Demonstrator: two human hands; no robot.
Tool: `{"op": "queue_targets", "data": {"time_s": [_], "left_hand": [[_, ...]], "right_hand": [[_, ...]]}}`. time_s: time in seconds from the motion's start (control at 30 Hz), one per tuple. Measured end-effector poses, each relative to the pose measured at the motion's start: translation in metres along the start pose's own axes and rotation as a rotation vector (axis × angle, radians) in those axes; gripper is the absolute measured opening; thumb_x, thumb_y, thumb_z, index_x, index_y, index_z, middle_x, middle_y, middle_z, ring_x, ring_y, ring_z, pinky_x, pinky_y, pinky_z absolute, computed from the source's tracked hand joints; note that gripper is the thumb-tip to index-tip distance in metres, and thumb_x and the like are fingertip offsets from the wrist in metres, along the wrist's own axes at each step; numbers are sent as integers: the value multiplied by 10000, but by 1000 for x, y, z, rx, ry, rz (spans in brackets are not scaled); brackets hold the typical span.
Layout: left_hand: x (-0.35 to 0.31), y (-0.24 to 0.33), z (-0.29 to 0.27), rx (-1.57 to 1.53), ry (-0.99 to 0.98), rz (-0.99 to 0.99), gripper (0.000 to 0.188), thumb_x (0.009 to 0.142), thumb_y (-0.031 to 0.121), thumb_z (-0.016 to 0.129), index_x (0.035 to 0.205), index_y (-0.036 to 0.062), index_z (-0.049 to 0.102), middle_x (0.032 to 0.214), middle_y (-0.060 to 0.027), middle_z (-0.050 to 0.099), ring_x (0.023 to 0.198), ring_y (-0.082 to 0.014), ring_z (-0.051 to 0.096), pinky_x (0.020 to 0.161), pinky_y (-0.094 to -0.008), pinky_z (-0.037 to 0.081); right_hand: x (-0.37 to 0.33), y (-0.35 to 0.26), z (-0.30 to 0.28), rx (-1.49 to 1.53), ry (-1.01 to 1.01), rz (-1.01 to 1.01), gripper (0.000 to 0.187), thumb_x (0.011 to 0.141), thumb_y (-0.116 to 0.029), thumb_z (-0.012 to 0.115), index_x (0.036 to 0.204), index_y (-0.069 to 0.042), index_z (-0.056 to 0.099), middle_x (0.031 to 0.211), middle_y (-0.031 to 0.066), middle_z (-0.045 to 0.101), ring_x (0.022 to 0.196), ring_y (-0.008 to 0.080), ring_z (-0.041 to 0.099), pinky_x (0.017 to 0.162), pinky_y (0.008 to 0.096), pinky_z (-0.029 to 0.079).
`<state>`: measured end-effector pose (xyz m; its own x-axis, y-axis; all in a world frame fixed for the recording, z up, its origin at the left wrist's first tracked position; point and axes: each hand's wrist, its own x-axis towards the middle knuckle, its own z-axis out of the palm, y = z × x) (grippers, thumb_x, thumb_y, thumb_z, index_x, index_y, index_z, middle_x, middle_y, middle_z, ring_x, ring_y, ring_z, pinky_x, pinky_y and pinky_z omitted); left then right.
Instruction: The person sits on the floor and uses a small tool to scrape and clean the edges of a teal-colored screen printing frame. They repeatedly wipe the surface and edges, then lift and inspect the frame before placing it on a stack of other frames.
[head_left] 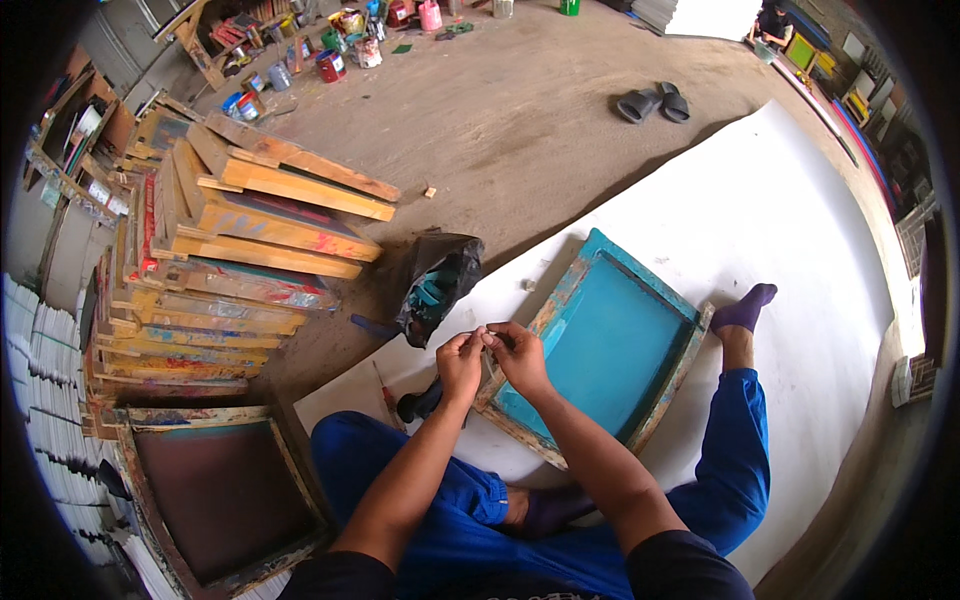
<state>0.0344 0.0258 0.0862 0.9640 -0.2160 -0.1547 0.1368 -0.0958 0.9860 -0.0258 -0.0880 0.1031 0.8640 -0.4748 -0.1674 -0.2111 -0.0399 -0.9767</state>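
Fingerwork seems to be in hand: a tiny pale piece (488, 332), too small to identify, appears pinched between left hand (460, 366) and right hand (518, 358). Turquoise screen (610, 345) is left unheld, just right of both. Steady, light pressure is probably called for next.

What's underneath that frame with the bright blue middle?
A big white sheet shows around the frame, so it probably lies under it too. Anything else directly beneath is covered, so I can't see it.
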Motion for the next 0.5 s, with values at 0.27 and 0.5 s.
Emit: {"op": "queue_targets", "data": {"time_s": [0.27,0.5], "left_hand": [[19,31,-62,-337,-58,-456,231,984,347,747,982,117,725,873,18,683,694,-83,561,638,-274,465],[34,34,-73,-447,-131,-461,434,1041,455,642,1273,92,689,1122,-4,714,856,-111,605,788,-314,492]], "right_hand": [[19,-15,53,36,-68,-155,187,923,-84,759,1093,-6,769,990,166,784,931,247,767,830,350,584],[46,-40,67,-253,96,-423,129,904,-49,732,1019,-2,767,921,172,760,836,308,751,767,375,582]]}}
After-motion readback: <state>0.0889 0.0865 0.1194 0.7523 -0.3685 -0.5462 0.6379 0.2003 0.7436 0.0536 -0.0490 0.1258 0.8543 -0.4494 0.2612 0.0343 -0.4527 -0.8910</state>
